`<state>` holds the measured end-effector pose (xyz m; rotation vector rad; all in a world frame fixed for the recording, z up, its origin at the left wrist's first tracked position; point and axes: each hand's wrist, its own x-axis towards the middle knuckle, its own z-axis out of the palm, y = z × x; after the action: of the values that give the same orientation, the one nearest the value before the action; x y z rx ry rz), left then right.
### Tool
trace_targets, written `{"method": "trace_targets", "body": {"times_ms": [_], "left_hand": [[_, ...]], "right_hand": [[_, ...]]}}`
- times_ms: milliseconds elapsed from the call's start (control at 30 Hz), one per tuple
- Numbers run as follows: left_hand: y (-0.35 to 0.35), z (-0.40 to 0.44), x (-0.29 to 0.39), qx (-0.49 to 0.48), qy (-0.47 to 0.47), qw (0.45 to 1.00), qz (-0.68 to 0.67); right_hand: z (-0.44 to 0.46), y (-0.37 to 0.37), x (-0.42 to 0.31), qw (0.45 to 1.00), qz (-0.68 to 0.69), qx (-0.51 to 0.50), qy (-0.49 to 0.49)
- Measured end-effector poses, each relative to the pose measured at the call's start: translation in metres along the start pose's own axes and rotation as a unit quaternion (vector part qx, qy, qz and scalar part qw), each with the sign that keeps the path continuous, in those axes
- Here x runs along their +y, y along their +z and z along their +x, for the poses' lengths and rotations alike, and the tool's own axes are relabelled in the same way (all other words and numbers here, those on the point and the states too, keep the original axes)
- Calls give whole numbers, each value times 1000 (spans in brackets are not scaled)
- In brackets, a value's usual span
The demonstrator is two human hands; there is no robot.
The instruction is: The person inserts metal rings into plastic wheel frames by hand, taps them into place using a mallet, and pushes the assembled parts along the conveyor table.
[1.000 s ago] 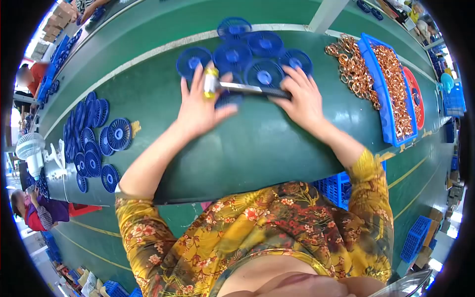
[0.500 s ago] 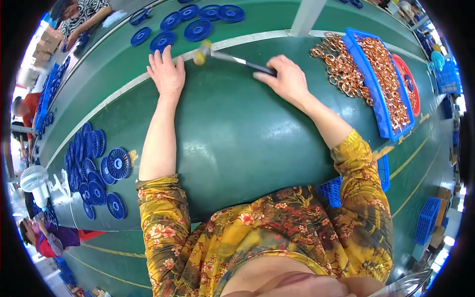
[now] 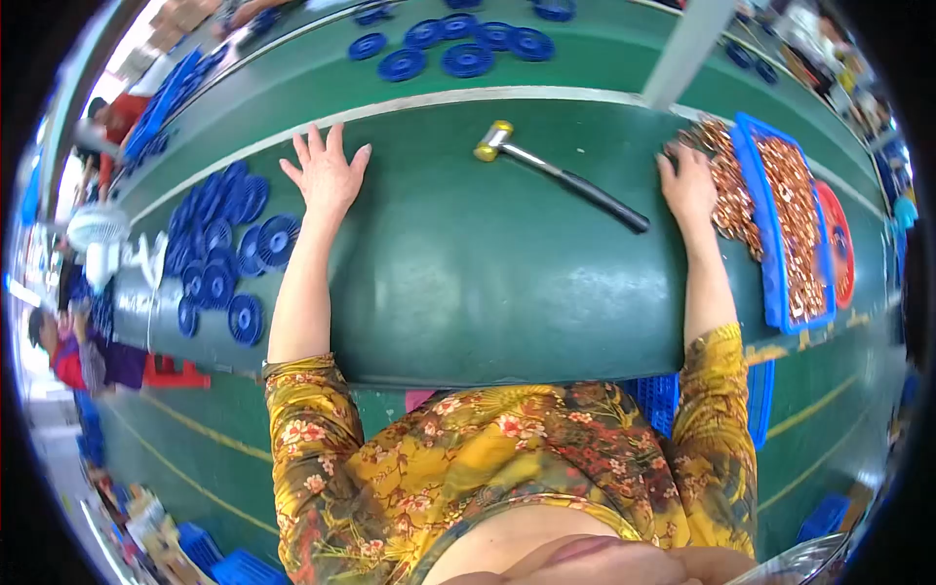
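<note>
My left hand lies on the green table with its fingers spread, holding nothing. A hammer with a yellow head and black handle rests on the table between my hands. At the pile of copper-coloured rings on the right, my right hand touches the pile's left edge; its fingertips are partly lost among the rings, so any grasp is unclear. Beside the pile stands a blue tray full of similar rings.
Blue slotted discs are heaped at the left. More blue discs lie beyond the pale strip. A white fan, a post and a red round tray stand around. Other people are at the far left.
The hammer has left my right hand and now lies on the table. That hand has moved right to the rings. Earlier, the blue discs in front of me moved beyond the pale strip.
</note>
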<state>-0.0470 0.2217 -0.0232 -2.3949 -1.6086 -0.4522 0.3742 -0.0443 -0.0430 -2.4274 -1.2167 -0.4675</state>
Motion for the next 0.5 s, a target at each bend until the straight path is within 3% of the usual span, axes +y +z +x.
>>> {"method": "trace_targets", "body": {"times_ms": [67, 167, 233, 300, 433, 500], "left_hand": [[-12, -19, -31, -31, -66, 997, 28], [-16, -55, -60, -66, -116, 990, 50], [-15, -77, -64, -97, -84, 991, 34], [-1, -99, -60, -37, -54, 998, -6], [-20, -136, -17, -25, -8, 997, -69], [-35, -147, -2, -47, 70, 989, -124]], "right_hand": [[0, -7, -7, 999, 22, -19, 20], [-2, 0, 1, 999, 17, 11, -32], [-2, 1, 3, 999, -5, 4, -41], [-5, -1, 4, 997, 27, 26, -71], [-14, -7, -5, 993, 45, 47, -97], [-17, -11, -15, 990, 61, 36, -121]]}}
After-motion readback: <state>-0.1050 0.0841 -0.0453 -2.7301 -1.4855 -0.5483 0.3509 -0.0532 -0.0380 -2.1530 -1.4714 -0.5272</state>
